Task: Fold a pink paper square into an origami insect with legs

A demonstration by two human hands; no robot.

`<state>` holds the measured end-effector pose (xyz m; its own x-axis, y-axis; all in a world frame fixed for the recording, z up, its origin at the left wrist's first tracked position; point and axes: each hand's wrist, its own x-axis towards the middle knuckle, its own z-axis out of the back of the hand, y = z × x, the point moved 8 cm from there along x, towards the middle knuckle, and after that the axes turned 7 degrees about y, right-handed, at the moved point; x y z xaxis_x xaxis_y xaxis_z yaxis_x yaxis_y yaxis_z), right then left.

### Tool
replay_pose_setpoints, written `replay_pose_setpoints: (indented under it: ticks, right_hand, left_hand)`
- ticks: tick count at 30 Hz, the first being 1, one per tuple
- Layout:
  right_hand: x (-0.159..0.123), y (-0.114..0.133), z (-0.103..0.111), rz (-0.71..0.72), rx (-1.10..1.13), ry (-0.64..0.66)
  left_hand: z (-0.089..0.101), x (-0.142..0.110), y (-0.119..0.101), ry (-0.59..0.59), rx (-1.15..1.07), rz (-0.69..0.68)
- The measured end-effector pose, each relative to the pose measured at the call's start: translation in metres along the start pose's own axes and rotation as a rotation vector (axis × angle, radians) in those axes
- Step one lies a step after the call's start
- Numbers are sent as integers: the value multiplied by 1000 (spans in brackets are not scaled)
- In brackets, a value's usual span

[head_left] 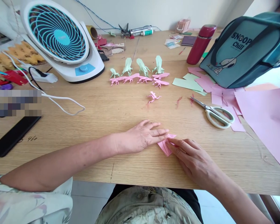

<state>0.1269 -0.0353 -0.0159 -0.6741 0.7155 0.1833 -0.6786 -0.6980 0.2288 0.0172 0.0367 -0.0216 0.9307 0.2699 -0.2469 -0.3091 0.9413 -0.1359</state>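
Observation:
A small piece of folded pink paper (166,148) with creases lies on the wooden table near its front edge. My left hand (143,137) reaches in from the left, palm down, its index and middle fingertips holding the paper's upper edge; its thumb is hidden. From the right, my right hand (192,158) grips the paper's right side, fingers together and pressed onto it. Just beyond the hands stands a small pink paper figure with legs (153,97). Farther back are several pink paper insects (143,79) and several pale green ones (143,67) in rows.
Scissors (216,115) lie at right beside pink paper strips (238,121), green strips (186,84) and a large pink sheet (266,115). A red flask (199,46) and a blue-green bag (242,53) stand behind. A fan (60,37) and a white cable (70,99) occupy the left.

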Motion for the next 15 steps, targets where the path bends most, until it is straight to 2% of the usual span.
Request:
replay_pose_setpoints:
  ticks: [7,15]
  right_hand:
    - [-1,-3,-1,-22,49,4]
    - [-1,-4,-1,-25,77,-7]
  left_hand:
    - [-2,-2,0,-11,32,-55]
    - [-9,-14,-7,-60,172,-50]
